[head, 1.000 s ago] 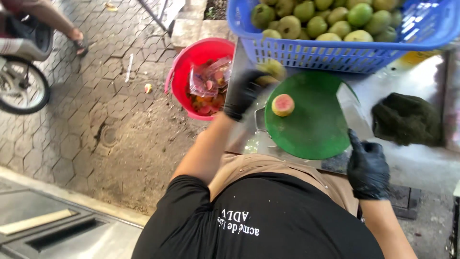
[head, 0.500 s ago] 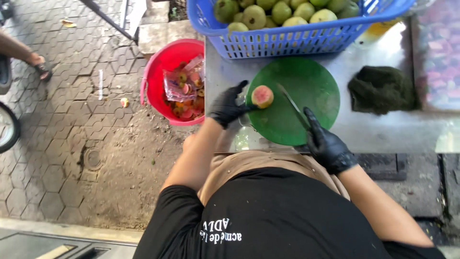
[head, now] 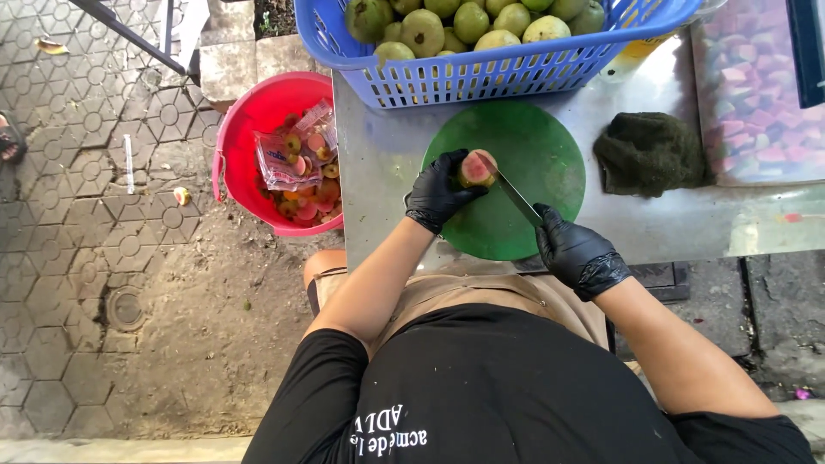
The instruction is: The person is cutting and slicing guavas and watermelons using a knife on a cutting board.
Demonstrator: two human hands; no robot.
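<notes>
A steel bench (head: 679, 219) carries everything, its near edge against the person's waist. At the far edge sits a blue basket (head: 481, 73) heaped with green fruit (head: 471, 19). Just in front of it, toward the near left corner of the bench, lies a round green cutting board (head: 541, 155). Off the left edge of the bench, on the paving, stands a red bucket (head: 245, 129) holding fruit scraps and a clear plastic bag (head: 288, 159). To the right of the board, a dark green cloth (head: 649, 153) lies bunched on the bench.

The left hand (head: 436, 193), in a black glove, rests on the left part of the board, its grip pinching a halved fruit (head: 475, 167) with pink flesh and a green rind; the fingers curl around the fruit's left side. The right hand (head: 574, 249), also in a black glove, sits at the near right edge of the board with its grip pressed tight around the handle of a knife (head: 514, 193). The blade runs slantwise across the board and its tip meets the fruit at the pink cut face.
</notes>
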